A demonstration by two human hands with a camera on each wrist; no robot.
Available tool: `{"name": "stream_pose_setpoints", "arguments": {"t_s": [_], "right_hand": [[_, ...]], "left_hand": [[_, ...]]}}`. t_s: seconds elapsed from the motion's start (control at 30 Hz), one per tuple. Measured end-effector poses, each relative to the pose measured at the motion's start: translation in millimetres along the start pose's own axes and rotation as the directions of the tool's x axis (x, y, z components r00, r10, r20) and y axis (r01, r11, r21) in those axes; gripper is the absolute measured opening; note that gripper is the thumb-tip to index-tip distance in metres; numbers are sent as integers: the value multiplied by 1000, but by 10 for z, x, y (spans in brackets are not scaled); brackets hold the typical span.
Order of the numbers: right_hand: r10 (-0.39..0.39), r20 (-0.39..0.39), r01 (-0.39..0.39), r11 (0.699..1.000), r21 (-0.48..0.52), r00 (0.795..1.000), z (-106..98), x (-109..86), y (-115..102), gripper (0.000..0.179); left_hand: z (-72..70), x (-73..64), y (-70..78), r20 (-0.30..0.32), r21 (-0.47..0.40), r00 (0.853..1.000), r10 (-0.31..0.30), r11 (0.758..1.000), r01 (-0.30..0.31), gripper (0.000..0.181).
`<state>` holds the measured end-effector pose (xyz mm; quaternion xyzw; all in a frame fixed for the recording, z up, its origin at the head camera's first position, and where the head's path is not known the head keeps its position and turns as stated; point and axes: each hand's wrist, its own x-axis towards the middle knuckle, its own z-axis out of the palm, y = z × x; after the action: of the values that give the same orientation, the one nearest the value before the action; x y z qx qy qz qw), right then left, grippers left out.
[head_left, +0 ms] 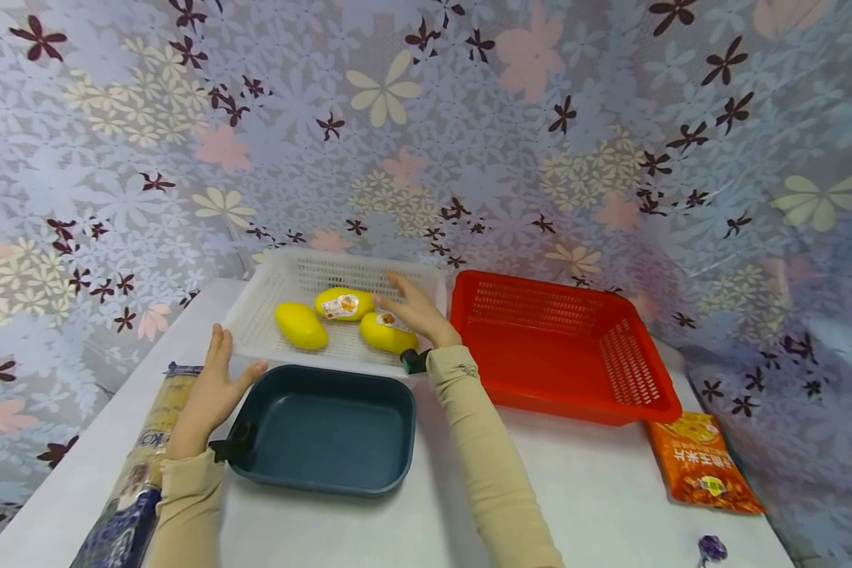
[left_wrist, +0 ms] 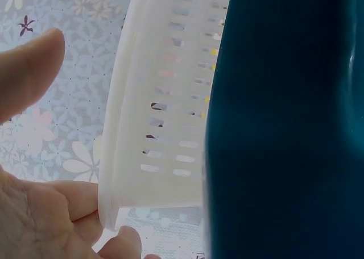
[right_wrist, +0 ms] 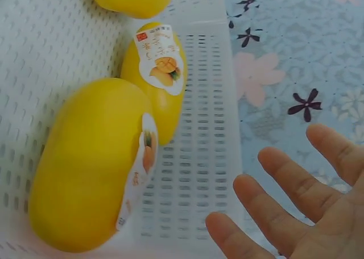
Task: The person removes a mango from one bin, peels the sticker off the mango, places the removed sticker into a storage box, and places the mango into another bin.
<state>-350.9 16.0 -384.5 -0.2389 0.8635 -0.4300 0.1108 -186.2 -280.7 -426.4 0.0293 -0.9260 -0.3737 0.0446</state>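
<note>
Left grip [head_left: 211, 392]: thumb spread wide, holding nothing; we can't confirm contact with the white basket [head_left: 255, 308] just beyond it. We'd brace that basket lightly. Dark tray [head_left: 326, 442] lies to its right. Three yellow mangoes [head_left: 301, 326] sit in the basket, between the grips. Right grip [head_left: 419, 309]: wide, empty, just beside the nearest mango [head_left: 383, 338]. We'd cup round the middle; it could roll.
</note>
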Motion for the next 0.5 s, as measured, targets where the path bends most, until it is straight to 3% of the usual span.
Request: {"name": "stream_pose_setpoints", "arguments": {"t_s": [0.23,0.5], "right_hand": [[48,39,-50,998,50,998,10,117,149,74],[127,79,-135,985,103,989,74,206,217,78]], "left_hand": [[48,36,15,-38,28,999,0,1000,1,96],[118,61,34,-106,113,994,-34,993,46,91]]}}
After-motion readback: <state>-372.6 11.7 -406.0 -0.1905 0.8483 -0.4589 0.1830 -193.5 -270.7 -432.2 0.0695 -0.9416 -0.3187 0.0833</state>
